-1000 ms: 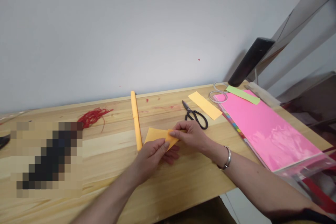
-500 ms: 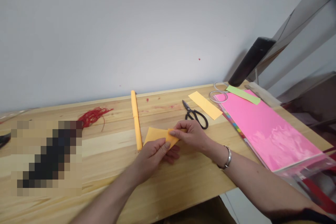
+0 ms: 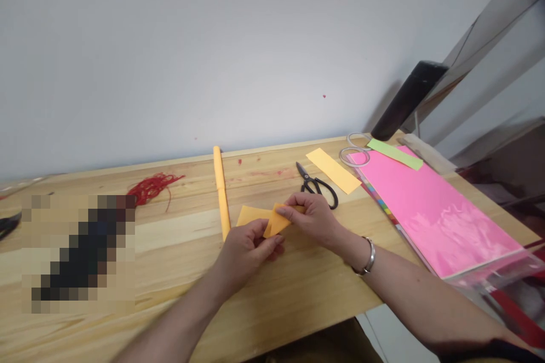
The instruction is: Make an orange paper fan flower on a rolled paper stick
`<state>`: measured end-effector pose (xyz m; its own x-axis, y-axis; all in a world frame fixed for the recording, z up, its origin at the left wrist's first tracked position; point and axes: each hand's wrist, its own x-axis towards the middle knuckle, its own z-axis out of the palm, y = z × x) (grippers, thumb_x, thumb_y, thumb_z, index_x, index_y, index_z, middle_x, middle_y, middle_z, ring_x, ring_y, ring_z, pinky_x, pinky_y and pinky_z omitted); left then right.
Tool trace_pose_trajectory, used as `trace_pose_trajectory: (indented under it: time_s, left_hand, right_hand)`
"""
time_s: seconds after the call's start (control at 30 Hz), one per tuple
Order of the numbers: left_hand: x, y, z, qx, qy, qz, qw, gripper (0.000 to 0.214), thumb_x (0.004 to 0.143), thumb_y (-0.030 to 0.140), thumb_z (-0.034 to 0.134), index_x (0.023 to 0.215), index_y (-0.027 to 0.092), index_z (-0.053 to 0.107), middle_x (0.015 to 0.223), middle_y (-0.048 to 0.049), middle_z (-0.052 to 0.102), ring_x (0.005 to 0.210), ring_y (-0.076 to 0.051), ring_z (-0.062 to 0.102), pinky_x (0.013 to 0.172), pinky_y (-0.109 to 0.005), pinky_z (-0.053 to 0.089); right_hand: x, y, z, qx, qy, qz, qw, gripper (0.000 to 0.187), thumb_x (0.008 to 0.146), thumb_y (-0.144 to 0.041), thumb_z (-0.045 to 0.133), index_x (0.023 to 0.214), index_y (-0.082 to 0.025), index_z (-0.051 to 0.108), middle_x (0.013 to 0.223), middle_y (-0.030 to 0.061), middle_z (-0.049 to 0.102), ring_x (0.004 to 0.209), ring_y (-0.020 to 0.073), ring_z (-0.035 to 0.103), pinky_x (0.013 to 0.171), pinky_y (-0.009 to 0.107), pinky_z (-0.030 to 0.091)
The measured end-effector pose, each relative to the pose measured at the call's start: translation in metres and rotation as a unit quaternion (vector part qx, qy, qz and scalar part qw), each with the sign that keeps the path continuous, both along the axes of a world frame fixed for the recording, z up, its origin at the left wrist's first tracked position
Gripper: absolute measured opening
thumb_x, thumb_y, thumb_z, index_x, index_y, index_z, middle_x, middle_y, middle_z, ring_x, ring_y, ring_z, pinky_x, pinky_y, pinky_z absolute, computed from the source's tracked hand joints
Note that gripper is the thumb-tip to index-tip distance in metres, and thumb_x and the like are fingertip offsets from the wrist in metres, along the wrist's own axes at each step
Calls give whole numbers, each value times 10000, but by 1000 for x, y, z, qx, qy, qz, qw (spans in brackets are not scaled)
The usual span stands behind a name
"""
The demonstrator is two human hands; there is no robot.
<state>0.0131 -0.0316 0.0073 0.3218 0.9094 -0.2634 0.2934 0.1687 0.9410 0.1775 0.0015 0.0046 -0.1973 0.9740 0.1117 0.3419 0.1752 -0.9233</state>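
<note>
A partly folded piece of orange paper point(image 3: 275, 223) is held above the table between both hands. My right hand point(image 3: 313, 216) pinches its folded right part between thumb and fingers. My left hand point(image 3: 247, 249) is closed around the lower left of the paper, its thumb below the folded flap and its other fingers partly hidden behind the sheet. Left of the paper lies a rolled orange paper tube point(image 3: 220, 184). Just beyond my right hand are scissors with black handles point(image 3: 315, 182), and a flat orange paper strip point(image 3: 333, 170) is to their right.
Pink paper in a clear sleeve point(image 3: 438, 210) covers the right side, with a green strip point(image 3: 395, 154) and two pale rings point(image 3: 354, 156) at its top. A dark cylinder point(image 3: 409, 99) leans behind. Red thread point(image 3: 153, 188) lies left, beside a pixelated dark object point(image 3: 83, 252).
My left thumb has slid down off the folded flap, which now shows more of its surface. My right hand keeps its pinch and has barely moved.
</note>
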Motion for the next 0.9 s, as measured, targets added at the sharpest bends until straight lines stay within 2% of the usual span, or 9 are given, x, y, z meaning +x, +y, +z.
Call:
trace_pose_trajectory:
  time_s: [0.1,0.5,0.67,0.73,0.9]
  left_hand:
    - [0,-1,0,-7,-6,3,1000,202,768,369,578,723,177,621,666,-23,688,611,-159,637,570,-245,489]
    - [1,-3,-3,-41,-50,5,998,274,812,407,507,762,159,613,758,-57,691,668,-188,665,599,-300,535]
    - [-4,-3,-2,31,7,-7,999,247,801,380,527,781,161,641,747,-43,696,657,-161,635,600,-261,495]
    - [-5,-2,-2,63,21,10,998,221,776,373,561,815,173,648,756,-27,697,669,-157,622,603,-249,474]
    - [-5,0,-4,77,44,54,995,220,735,378,601,816,178,646,698,-2,665,630,-136,568,565,-222,423]
  right_hand:
    - [0,-1,0,0,4,-7,1000,210,743,-318,616,612,-154,598,591,-5,589,568,104,507,529,207,386]
    - [1,-1,0,28,-4,1,1000,225,758,-315,609,605,-151,588,575,-14,571,556,93,486,520,198,372]
    - [1,-1,-1,37,-5,10,999,231,761,-318,608,610,-144,590,574,-14,572,552,89,486,514,192,368]
    - [1,-1,0,38,-10,20,999,229,759,-308,612,607,-140,589,572,-13,573,552,88,487,514,190,367]
    - [1,-3,0,33,-22,66,997,203,753,-287,631,621,-135,609,587,-4,599,567,90,503,530,187,376]
